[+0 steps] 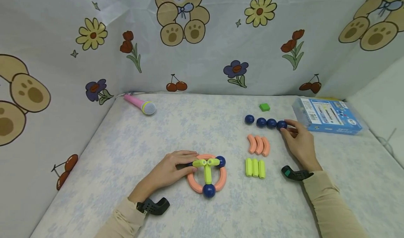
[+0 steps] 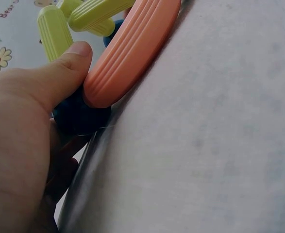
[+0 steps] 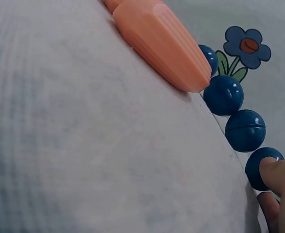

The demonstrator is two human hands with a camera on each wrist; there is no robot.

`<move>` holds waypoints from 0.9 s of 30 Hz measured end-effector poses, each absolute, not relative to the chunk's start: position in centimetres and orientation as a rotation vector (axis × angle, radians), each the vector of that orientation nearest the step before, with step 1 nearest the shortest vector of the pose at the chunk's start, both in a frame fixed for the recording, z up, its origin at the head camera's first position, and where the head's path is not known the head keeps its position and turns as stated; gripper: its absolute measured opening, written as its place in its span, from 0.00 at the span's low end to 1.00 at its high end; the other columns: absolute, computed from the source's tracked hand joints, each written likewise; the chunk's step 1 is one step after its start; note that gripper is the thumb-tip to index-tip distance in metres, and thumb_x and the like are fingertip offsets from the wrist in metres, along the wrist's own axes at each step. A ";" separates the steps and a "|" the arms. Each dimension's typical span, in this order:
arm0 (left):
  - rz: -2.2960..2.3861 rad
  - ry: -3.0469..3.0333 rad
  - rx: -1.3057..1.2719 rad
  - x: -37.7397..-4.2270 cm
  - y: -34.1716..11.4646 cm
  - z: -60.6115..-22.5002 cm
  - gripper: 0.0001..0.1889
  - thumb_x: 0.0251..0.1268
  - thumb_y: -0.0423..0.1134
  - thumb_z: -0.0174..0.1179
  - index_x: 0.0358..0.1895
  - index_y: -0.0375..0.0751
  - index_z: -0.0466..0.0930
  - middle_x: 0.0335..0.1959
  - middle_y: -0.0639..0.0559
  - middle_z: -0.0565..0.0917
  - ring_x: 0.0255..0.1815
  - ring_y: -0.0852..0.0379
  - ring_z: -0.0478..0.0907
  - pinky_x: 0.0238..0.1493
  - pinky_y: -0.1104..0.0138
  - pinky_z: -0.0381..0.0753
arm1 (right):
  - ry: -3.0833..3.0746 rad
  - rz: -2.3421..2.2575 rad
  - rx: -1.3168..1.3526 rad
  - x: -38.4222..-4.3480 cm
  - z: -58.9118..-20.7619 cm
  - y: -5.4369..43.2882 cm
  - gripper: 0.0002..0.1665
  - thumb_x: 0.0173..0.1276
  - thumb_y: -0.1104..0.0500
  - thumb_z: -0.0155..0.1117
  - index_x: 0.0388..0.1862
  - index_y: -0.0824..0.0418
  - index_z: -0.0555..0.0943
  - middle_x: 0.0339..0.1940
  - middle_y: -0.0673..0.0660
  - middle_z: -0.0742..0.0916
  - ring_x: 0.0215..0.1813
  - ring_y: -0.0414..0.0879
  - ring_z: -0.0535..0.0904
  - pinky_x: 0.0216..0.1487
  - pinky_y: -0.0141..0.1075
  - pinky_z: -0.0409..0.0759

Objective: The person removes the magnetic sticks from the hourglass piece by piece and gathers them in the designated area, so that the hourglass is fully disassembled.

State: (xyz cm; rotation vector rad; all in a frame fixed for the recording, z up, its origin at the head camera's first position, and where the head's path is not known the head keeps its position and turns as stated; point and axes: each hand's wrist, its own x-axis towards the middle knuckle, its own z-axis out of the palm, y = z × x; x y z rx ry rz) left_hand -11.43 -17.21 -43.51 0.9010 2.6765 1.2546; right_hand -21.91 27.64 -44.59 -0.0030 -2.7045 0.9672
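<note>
A ring of curved orange rods (image 1: 222,178) joined by dark blue balls (image 1: 209,191) lies on the table, with yellow-green rods (image 1: 207,174) rising toward its middle. My left hand (image 1: 172,167) grips the ring's left side; in the left wrist view the thumb presses by a blue ball (image 2: 81,114) and an orange rod (image 2: 132,53). Farther right, my right hand (image 1: 300,143) pinches the rightmost ball (image 1: 282,125) of a row of blue balls (image 1: 261,122). The right wrist view shows the thumb on that same ball (image 3: 262,170).
Three loose orange curved rods (image 1: 259,145) and three yellow-green rods (image 1: 255,167) lie between the hands. Behind the ball row is a green block (image 1: 264,107). A blue toy box (image 1: 331,116) stands at the back right, a pink toy microphone (image 1: 140,104) at the back left.
</note>
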 end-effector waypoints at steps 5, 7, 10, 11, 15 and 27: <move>1.253 2.678 0.895 -11.4 -17.2 -43.5 0.23 0.73 0.51 0.65 0.67 0.50 0.81 0.69 0.50 0.80 0.72 0.48 0.74 0.70 0.46 0.75 | -2.720 0.949 0.054 -21.8 -44.6 27.6 0.29 0.82 0.55 0.56 0.76 0.63 0.70 0.66 0.70 0.80 0.60 0.67 0.81 0.57 0.62 0.80; 1.256 2.675 0.891 -11.4 -17.2 -43.5 0.23 0.73 0.51 0.65 0.67 0.50 0.81 0.69 0.50 0.80 0.72 0.48 0.74 0.70 0.46 0.74 | -2.721 0.944 0.074 -21.7 -44.6 27.6 0.29 0.82 0.55 0.57 0.77 0.63 0.69 0.65 0.71 0.81 0.59 0.67 0.82 0.57 0.63 0.81; 1.260 2.673 0.882 -11.3 -17.2 -43.5 0.23 0.73 0.51 0.65 0.67 0.50 0.81 0.69 0.49 0.80 0.72 0.48 0.74 0.70 0.46 0.74 | -2.727 0.941 0.094 -21.7 -44.5 27.5 0.29 0.82 0.56 0.56 0.77 0.62 0.69 0.65 0.71 0.81 0.59 0.67 0.81 0.57 0.63 0.80; 1.262 2.673 0.879 -11.3 -17.2 -43.5 0.23 0.73 0.51 0.65 0.67 0.50 0.81 0.69 0.49 0.80 0.72 0.48 0.74 0.70 0.45 0.74 | -2.727 0.941 0.098 -21.6 -44.5 27.5 0.29 0.82 0.56 0.56 0.78 0.62 0.68 0.65 0.71 0.80 0.59 0.67 0.81 0.57 0.63 0.80; 1.259 2.679 0.871 -11.3 -17.2 -43.4 0.23 0.73 0.52 0.64 0.67 0.50 0.81 0.69 0.49 0.80 0.72 0.48 0.74 0.70 0.45 0.74 | -2.724 0.952 0.109 -21.7 -44.4 27.5 0.30 0.82 0.57 0.56 0.78 0.62 0.68 0.67 0.70 0.79 0.60 0.67 0.81 0.58 0.63 0.80; 1.255 2.685 0.880 -11.3 -17.2 -43.5 0.23 0.73 0.51 0.65 0.67 0.48 0.81 0.69 0.49 0.80 0.72 0.48 0.74 0.70 0.46 0.74 | -2.669 0.961 0.124 -21.5 -44.3 27.3 0.29 0.80 0.59 0.58 0.76 0.63 0.70 0.66 0.71 0.79 0.60 0.68 0.81 0.58 0.61 0.81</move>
